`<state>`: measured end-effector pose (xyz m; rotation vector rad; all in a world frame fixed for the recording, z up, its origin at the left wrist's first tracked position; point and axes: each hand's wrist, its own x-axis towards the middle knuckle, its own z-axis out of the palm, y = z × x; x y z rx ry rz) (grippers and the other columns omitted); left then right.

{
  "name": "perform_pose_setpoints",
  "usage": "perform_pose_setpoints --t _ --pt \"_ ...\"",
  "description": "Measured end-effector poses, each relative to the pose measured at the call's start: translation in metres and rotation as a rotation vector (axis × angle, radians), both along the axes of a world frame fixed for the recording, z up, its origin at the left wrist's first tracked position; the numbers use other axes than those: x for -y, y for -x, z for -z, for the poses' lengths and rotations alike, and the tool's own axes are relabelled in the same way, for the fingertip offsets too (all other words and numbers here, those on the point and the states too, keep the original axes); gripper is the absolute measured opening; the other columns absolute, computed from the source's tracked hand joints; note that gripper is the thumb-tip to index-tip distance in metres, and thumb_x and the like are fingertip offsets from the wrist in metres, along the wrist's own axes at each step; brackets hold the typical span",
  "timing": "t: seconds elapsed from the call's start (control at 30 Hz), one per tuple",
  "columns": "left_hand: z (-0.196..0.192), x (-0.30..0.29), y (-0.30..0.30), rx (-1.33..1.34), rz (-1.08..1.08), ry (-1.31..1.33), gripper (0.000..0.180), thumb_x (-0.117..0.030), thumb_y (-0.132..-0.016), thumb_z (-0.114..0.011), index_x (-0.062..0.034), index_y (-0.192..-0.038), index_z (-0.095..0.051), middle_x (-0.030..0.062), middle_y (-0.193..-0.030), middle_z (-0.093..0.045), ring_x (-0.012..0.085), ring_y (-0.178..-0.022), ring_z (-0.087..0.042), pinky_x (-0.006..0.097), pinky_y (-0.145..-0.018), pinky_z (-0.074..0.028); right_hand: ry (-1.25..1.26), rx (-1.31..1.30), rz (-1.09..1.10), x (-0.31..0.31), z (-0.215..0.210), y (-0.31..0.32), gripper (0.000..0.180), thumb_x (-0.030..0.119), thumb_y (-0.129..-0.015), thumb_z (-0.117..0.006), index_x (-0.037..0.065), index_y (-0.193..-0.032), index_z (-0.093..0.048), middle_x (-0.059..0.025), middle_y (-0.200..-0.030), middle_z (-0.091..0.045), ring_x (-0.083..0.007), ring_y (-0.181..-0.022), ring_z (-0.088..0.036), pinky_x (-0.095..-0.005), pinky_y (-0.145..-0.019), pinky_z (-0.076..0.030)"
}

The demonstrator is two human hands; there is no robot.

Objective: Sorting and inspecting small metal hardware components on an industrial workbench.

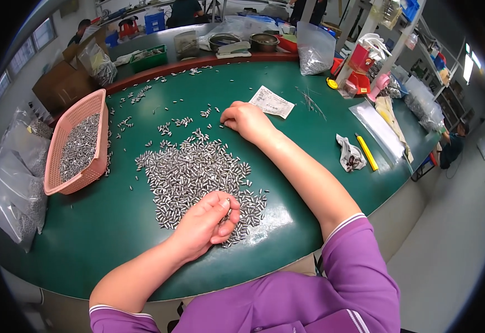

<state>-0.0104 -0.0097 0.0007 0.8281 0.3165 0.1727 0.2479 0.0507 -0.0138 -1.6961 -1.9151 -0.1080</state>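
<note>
A wide pile of small silver metal pieces point(189, 172), short and pointed, is spread on the green table. Over its near edge, my left hand point(203, 222) is closed, with a small metal piece point(228, 201) showing between thumb and forefinger. My right hand point(248, 121) rests past the far right edge of the pile, fingers curled down to the tabletop. A dark piece lies at its fingertips; whether they pinch anything is hidden. Several stray pieces point(182, 121) are scattered left of that hand.
At the left stand a pink basket point(99, 150) of similar pieces and filled plastic bags point(17, 205). A paper slip point(273, 102), thin wires point(310, 102), a stained cloth point(349, 154) and a yellow cutter point(367, 152) lie to the right. Bowls point(264, 42) line the back.
</note>
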Motion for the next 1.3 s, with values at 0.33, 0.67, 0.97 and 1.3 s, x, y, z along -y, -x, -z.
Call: perform_pose_setpoints --t 0.33,0.67,0.97,1.3 --pt "-0.003 0.002 0.0 -0.036 0.001 0.024 0.014 -0.018 -0.095 -0.038 -0.0059 -0.096 -0.045 0.0046 -0.08 -0.048 0.0077 -0.054 -0.037 0.018 -0.041 -0.029 -0.068 0.131 -0.015 0.004 0.006 0.001 0.008 0.012 -0.075 -0.056 0.005 -0.078 -0.056 -0.0128 -0.078 -0.055 -0.0321 -0.078 -0.055 -0.0393 -0.073 -0.046" --pt "-0.003 0.001 0.0 -0.046 -0.021 0.019 0.015 -0.017 -0.096 -0.036 -0.0053 -0.096 -0.045 0.0057 -0.081 -0.048 0.0082 -0.054 -0.037 0.018 -0.041 -0.029 -0.236 0.0 0.664 0.071 -0.022 -0.141 0.01 0.013 -0.075 -0.056 0.006 -0.08 -0.061 -0.0156 -0.08 -0.061 -0.0338 -0.078 -0.059 -0.0404 -0.07 -0.048" --pt "-0.003 -0.001 -0.001 -0.03 -0.03 0.024 0.015 -0.017 -0.096 -0.036 -0.0059 -0.097 -0.046 0.0053 -0.081 -0.048 0.008 -0.054 -0.037 0.018 -0.042 -0.029 0.011 0.081 0.719 0.097 -0.006 -0.176 0.016 0.01 -0.073 -0.057 0.009 -0.086 -0.067 -0.0138 -0.09 -0.06 -0.0304 -0.086 -0.058 -0.0376 -0.078 -0.047" --pt "-0.003 -0.002 0.0 -0.041 -0.048 0.034 0.016 -0.018 -0.096 -0.037 -0.0054 -0.096 -0.046 0.0051 -0.08 -0.049 0.008 -0.055 -0.037 0.018 -0.042 -0.029 -0.09 0.141 0.303 0.053 0.013 -0.11 0.023 0.006 -0.072 -0.053 0.008 -0.09 -0.066 -0.0118 -0.094 -0.06 -0.0306 -0.088 -0.057 -0.0373 -0.079 -0.048"
